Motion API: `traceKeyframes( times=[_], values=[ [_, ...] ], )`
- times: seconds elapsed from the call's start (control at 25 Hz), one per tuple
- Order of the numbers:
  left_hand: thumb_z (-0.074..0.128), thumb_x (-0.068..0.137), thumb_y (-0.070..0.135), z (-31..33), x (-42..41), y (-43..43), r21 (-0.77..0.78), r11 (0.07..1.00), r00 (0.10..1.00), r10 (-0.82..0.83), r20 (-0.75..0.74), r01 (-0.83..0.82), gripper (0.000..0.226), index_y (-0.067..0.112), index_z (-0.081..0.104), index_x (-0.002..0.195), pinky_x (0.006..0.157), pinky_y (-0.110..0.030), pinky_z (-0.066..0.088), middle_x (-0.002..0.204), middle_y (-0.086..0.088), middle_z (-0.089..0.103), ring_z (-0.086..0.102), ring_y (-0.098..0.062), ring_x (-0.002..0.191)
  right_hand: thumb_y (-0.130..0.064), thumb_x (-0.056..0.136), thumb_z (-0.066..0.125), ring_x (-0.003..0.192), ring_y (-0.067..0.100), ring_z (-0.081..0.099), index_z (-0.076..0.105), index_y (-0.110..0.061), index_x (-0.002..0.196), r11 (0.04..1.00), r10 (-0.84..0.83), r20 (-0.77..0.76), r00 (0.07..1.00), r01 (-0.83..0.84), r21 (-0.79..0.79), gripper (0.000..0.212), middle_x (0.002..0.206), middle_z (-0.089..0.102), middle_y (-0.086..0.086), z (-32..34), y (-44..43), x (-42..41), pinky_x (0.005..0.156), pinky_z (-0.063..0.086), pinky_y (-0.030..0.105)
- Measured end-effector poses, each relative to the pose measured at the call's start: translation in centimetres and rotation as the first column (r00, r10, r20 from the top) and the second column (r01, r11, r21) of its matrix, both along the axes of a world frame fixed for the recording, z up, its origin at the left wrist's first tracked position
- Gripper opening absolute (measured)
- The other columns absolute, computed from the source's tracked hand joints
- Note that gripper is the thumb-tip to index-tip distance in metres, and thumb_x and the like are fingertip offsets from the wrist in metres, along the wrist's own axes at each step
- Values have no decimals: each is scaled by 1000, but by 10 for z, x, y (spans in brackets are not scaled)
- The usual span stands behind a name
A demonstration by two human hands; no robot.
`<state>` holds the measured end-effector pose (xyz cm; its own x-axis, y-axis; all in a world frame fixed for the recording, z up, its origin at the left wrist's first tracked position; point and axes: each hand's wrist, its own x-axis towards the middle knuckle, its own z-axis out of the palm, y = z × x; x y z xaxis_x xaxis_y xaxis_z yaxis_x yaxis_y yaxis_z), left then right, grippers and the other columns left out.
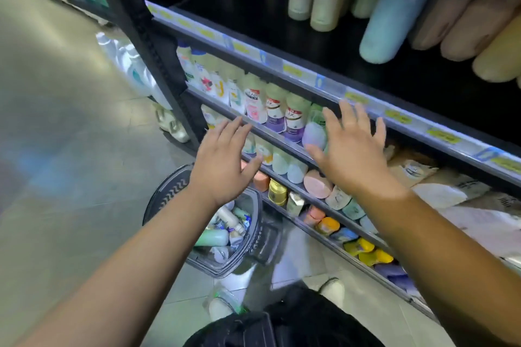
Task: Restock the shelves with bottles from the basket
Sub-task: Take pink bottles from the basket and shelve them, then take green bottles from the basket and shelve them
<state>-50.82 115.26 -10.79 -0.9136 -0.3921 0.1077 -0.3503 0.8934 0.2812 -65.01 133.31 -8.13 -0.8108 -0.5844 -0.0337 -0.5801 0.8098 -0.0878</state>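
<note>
A dark plastic basket (169, 191) stands on the floor by the shelving, holding several bottles (222, 231), among them a pale green one and white ones. My left hand (222, 160) hovers above the basket with fingers spread, holding nothing. My right hand (349, 149) is held out flat and empty in front of a shelf row of white, purple and green bottles (276, 110). Lower shelves (298, 152) carry more bottles in orange, gold, yellow and blue. The picture is motion-blurred.
The top shelf (324, 79), edged with yellow price tags, holds tall beige, blue and cream bottles (389, 17). White jugs (132, 65) stand on the floor past the black upright. Grey tiled aisle floor (56, 149) spreads left. My white shoes (332, 287) stand below the basket.
</note>
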Motion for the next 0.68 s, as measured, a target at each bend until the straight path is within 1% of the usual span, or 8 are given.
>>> traceKeyframes(
  times=[0.08, 0.16, 0.32, 0.4, 0.52, 0.6, 0.68],
  values=[
    [38, 86, 57, -12, 37, -22, -21, 1000, 999, -3, 42, 3, 73, 11, 49, 141, 114, -52, 31, 148, -14, 46, 38, -37, 139, -62, 93, 39, 149, 27, -5, 13, -27, 153, 999, 47, 43, 998, -47, 3, 74, 163, -2, 5, -11, -26, 39, 117, 2, 56],
    [40, 84, 57, -24, 76, -50, -32, 999, 997, 20, 80, -18, 74, 9, 50, 140, 110, -55, 35, 146, -16, 48, 41, -39, 136, -62, 92, 41, 149, 26, -3, 15, -27, 152, 997, 73, 121, 990, -74, -3, 74, 163, 0, 5, -30, -61, 83, 117, 4, 56],
    [40, 81, 56, -49, 131, -82, -18, 999, 986, 38, 165, -36, 76, 7, 52, 137, 108, -56, 36, 143, -20, 50, 46, -43, 130, -56, 86, 57, 148, 30, 14, 32, -23, 149, 991, 128, 117, 985, -122, -56, 75, 160, 18, 11, -71, -107, 144, 114, 12, 59],
    [43, 77, 55, -66, 148, -94, 4, 999, 983, 50, 176, -51, 76, 5, 54, 134, 105, -56, 39, 140, -22, 53, 50, -44, 127, -56, 87, 56, 149, 29, 10, 28, -24, 149, 989, 147, 185, 972, -147, -15, 75, 161, 14, 10, -86, -121, 160, 114, 9, 58],
    [46, 76, 55, -90, 163, -106, 82, 992, 970, 72, 231, -93, 78, 6, 53, 135, 107, -57, 39, 141, -23, 51, 47, -43, 131, -59, 86, 54, 147, 30, 13, 23, -22, 151, 973, 210, 199, 957, -225, 57, 80, 160, 15, 11, -108, -132, 168, 114, 15, 58],
    [45, 77, 57, -103, 169, -112, 98, 987, 958, 97, 270, -128, 77, 7, 53, 135, 109, -55, 38, 141, -23, 51, 45, -42, 132, -59, 88, 50, 147, 30, 10, 17, -22, 152, 964, 217, 258, 941, -249, 98, 81, 160, 12, 9, -123, -139, 167, 114, 14, 56],
    [43, 77, 56, -114, 174, -118, 110, 979, 943, 129, 308, -170, 77, 7, 54, 135, 108, -54, 39, 141, -23, 51, 46, -43, 131, -59, 89, 50, 146, 29, 12, 18, -23, 151, 957, 218, 303, 928, -264, 119, 79, 158, 15, 7, -138, -146, 164, 114, 15, 55]
  ],
)
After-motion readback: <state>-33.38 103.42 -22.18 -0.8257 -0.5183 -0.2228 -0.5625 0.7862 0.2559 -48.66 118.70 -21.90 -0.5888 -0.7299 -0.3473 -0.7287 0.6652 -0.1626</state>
